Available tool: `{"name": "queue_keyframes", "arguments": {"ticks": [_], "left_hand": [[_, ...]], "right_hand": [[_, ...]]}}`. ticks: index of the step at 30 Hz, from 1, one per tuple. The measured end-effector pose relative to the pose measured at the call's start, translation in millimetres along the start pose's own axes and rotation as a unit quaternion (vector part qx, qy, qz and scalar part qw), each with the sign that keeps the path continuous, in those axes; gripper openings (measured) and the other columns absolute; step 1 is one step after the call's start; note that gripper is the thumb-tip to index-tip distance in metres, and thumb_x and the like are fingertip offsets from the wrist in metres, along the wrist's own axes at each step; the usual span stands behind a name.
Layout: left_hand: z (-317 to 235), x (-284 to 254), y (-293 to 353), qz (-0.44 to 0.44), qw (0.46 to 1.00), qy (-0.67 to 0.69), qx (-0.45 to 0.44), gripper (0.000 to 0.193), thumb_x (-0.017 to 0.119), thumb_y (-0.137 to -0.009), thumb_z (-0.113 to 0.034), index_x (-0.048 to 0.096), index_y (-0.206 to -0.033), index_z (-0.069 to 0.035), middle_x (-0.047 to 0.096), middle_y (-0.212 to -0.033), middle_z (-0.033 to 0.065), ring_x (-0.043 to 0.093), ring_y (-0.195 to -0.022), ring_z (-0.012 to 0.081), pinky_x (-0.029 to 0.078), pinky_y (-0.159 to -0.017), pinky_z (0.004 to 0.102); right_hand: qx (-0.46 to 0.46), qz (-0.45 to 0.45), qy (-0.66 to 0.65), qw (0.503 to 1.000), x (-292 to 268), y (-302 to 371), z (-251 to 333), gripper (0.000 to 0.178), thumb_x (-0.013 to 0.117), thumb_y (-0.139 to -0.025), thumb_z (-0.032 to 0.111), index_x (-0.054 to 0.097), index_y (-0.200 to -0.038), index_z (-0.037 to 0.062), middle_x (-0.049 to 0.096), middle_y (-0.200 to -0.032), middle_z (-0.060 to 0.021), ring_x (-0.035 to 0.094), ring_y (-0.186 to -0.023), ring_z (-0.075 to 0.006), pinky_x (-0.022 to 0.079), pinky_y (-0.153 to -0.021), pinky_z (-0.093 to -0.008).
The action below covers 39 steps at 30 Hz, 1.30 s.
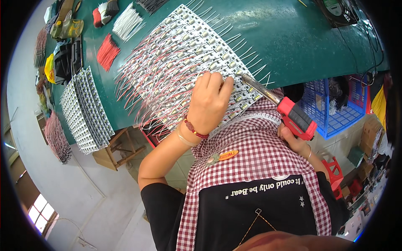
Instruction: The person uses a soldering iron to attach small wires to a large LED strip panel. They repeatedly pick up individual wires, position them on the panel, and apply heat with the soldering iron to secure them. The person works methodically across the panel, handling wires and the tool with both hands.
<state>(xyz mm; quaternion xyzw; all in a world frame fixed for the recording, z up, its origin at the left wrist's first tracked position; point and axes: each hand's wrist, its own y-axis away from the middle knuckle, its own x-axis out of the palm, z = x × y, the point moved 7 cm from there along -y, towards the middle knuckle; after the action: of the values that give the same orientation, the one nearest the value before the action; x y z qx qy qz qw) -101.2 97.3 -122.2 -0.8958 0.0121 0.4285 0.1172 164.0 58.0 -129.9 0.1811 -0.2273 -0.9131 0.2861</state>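
Observation:
A large white panel of small circuit boards [222,50] lies at the table's front edge, with rows of pale parts and many red and white wires sticking out on two sides. My left hand [211,98] rests over the panel, fingers bent and closed at its surface; whatever they pinch is hidden beneath them. In my right hand [291,140] is a red and black soldering iron [298,119], gripped by its handle. Its metal shaft points left, and the tip is at the panel just right of my left fingers.
On the green table [289,37] lie red wires [108,52], white wires [128,23] and a stack of bare panels [86,111] overhanging the left edge. A black device [337,12] with cables sits far right. Below stand a blue crate [341,111] and a red stool [333,173].

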Motion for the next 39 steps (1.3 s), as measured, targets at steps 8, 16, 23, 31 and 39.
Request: {"name": "queue_keyframes", "arguments": {"ticks": [8, 16, 23, 31, 39], "left_hand": [[3.4, -1.0, -1.3, -0.021, 1.0, 0.005, -0.013, 0.022, 0.062, -0.07, 0.006, 0.064, -0.09, -0.001, 0.042, -0.071, 0.0081, 0.048, -0.067, 0.0239, 0.041, -0.06, 0.0348], [3.9, 0.7, -0.9, 0.012, 1.0, -0.001, -0.001, 0.021, 0.057, -0.069, -0.001, 0.06, -0.09, 0.002, 0.046, -0.078, 0.0095, 0.049, -0.072, 0.0238, 0.041, -0.065, 0.0342], [-5.2, -1.3, -5.9, 0.035, 0.99, -0.132, 0.031, 0.015, 0.057, -0.07, -0.007, 0.06, -0.084, -0.002, 0.047, -0.077, 0.0057, 0.049, -0.074, 0.0184, 0.037, -0.066, 0.0315], [5.3, -10.4, -6.0, 0.02, 0.988, -0.154, -0.015, 0.016, 0.059, -0.07, -0.005, 0.06, -0.087, -0.006, 0.048, -0.077, 0.004, 0.051, -0.075, 0.0192, 0.037, -0.068, 0.0334], [-7.5, -2.2, 5.9, -0.038, 0.997, -0.063, 0.005, 0.023, 0.062, -0.069, -0.002, 0.065, -0.091, -0.006, 0.047, -0.074, 0.0034, 0.049, -0.071, 0.0194, 0.036, -0.064, 0.0347]], "right_hand": [[-0.013, 0.001, 0.018, 1.0, 2.7, -6.6, 4.9, 0.006, 0.066, -0.082, 0.006, 0.06, -0.081, 0.0051, 0.056, -0.067, -0.0027, 0.053, -0.058, -0.0166, 0.042, -0.054, -0.0309], [0.016, 0.0, -0.022, 1.0, 3.5, -0.9, 1.6, 0.004, 0.062, -0.084, 0.005, 0.061, -0.086, 0.0019, 0.059, -0.072, -0.0045, 0.057, -0.066, -0.0155, 0.046, -0.061, -0.0301], [0.015, 0.032, -0.068, 0.997, 4.9, -5.3, 7.8, 0.005, 0.057, -0.088, 0.005, 0.059, -0.086, 0.0008, 0.058, -0.074, -0.0034, 0.055, -0.068, -0.0129, 0.045, -0.062, -0.029], [0.03, 0.018, -0.08, 0.996, 4.1, -5.4, -0.2, 0.007, 0.056, -0.088, 0.005, 0.059, -0.083, 0.0011, 0.058, -0.074, -0.0031, 0.055, -0.068, -0.0122, 0.045, -0.062, -0.0282], [0.042, 0.023, -0.075, 0.996, -2.6, 3.5, -17.7, 0.005, 0.06, -0.088, 0.007, 0.061, -0.088, 0.0019, 0.06, -0.077, -0.0027, 0.056, -0.071, -0.0133, 0.045, -0.064, -0.0291]]}}
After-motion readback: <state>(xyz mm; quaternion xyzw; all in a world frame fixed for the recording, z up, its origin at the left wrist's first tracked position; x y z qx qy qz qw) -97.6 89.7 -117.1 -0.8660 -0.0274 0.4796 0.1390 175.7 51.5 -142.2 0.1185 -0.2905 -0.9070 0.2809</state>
